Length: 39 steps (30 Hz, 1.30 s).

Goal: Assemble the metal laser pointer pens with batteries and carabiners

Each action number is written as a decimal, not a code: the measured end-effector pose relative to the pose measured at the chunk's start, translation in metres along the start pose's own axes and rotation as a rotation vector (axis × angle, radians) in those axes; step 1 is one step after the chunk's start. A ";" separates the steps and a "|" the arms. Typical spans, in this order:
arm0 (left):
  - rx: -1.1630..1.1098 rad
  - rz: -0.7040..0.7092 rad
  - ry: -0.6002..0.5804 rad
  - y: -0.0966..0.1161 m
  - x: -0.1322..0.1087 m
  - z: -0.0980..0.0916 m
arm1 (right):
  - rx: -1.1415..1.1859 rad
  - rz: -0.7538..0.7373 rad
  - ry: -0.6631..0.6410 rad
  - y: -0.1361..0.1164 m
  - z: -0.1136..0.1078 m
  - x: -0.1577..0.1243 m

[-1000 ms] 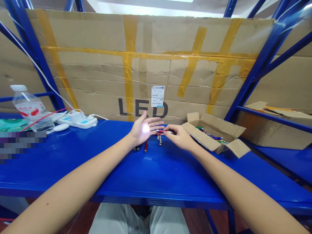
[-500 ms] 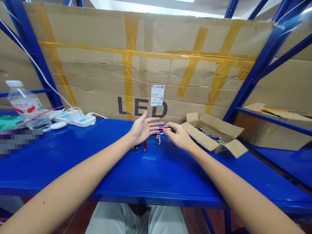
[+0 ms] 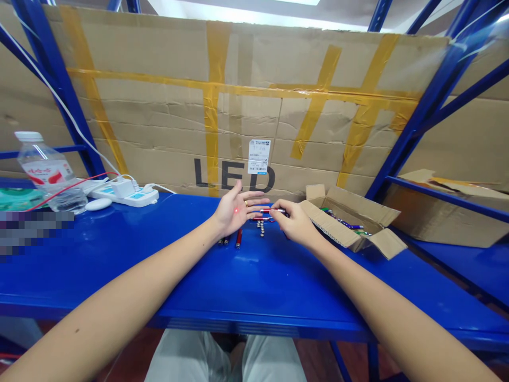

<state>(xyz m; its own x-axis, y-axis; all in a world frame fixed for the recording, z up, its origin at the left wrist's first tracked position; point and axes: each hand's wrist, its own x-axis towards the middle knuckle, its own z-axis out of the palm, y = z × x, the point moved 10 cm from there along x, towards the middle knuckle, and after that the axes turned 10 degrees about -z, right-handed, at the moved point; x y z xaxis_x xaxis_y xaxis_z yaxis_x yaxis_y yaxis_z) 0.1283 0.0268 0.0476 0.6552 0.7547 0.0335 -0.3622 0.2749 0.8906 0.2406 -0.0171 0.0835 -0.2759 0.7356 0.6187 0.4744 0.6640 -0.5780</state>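
- Glossy red metal laser pointer [image 3: 275,210] in my right hand [image 3: 295,224]
- Shiny, smooth metal button cells [image 3: 261,228] between it and my left hand [image 3: 234,210]
- Glossy blue painted steel shelf [image 3: 99,249] under both hands
- Matt, rough cardboard box [image 3: 330,228] beside my right hand

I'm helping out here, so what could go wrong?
The little red light pen in the right hand is making a red dot on the left hand. If it swung up, the light might hit someone's eyes. The tiny silver batteries lie loose on the blue shelf, so they could probably get knocked around and lost.
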 end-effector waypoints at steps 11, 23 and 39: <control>-0.024 0.000 0.019 0.001 -0.001 0.000 | 0.006 -0.007 -0.022 -0.001 0.002 0.000; -0.022 -0.011 0.036 0.001 -0.001 0.000 | 0.028 0.019 -0.053 0.000 0.002 0.000; 0.704 0.281 0.310 0.023 -0.010 0.004 | 0.553 0.324 -0.084 0.043 0.027 -0.007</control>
<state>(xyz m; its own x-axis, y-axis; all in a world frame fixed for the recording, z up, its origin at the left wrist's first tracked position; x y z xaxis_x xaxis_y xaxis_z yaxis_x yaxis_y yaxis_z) 0.1157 0.0232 0.0692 0.3517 0.8983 0.2633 0.0825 -0.3099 0.9472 0.2402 0.0099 0.0406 -0.2657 0.9036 0.3360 0.0503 0.3610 -0.9312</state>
